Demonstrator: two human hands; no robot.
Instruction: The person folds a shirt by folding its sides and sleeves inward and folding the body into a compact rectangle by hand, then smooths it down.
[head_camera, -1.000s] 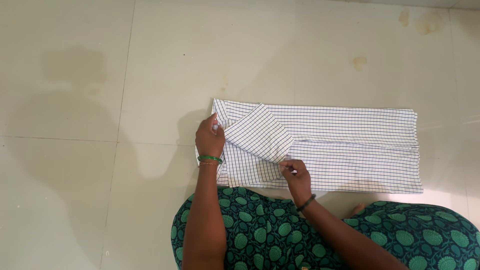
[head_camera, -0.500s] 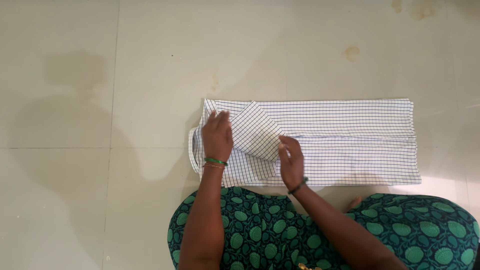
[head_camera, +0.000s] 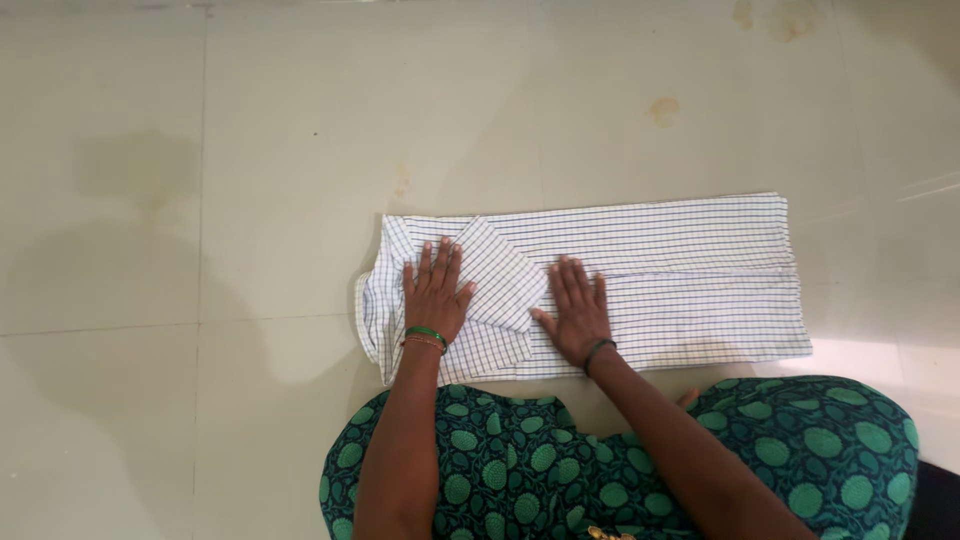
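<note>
A checked shirt (head_camera: 650, 280) is laid flat on the tiled floor (head_camera: 200, 200), folded into a long band, white with thin dark lines crossing in small squares. Its collar end is seen at the left, bunched and slightly rumpled, and its straight hem at the right. A sleeve (head_camera: 500, 275) is folded across the upper left part, lying as a slanted panel whose checks run at an angle to the rest. The left hand (head_camera: 436, 292) is pressed flat on the shirt beside that panel, fingers spread, a green bangle (head_camera: 424, 333) worn at the wrist. The right hand (head_camera: 575, 312) is laid open too, palm down, just right of the sleeve's edge. Green patterned cloth (head_camera: 520, 470) is seen below, touching the shirt's near edge.
</note>
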